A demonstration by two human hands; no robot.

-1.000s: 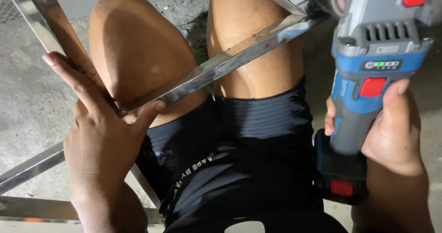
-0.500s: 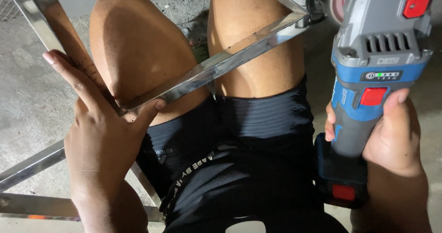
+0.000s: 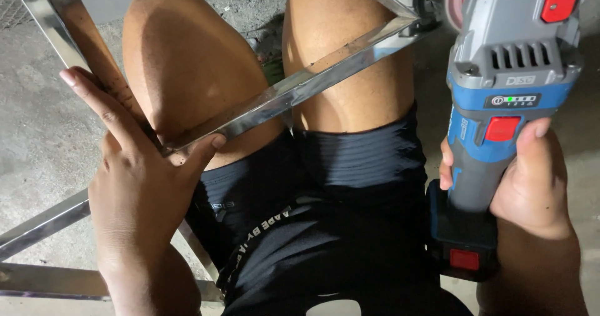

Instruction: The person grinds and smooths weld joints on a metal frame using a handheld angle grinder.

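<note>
My left hand (image 3: 134, 178) presses on a shiny square steel tube frame (image 3: 294, 88) that lies across my bare thighs; thumb and fingers straddle the joint where two tubes meet. My right hand (image 3: 531, 185) grips the handle of a blue-and-grey cordless angle grinder (image 3: 506, 85) with red buttons and a dark battery pack at its base. The grinder's disc end sits at the top right, close to the far end of the diagonal tube; whether it touches the metal is hidden by the tool's body.
I sit in dark shorts (image 3: 325, 228) over a rough concrete floor (image 3: 37, 122). More steel tubes (image 3: 44, 228) of the frame run along the lower left. A dark shape lies on the ground between my knees.
The grinder has shifted slightly downward and toward the tube's far end. My left hand has stayed put on the frame.
</note>
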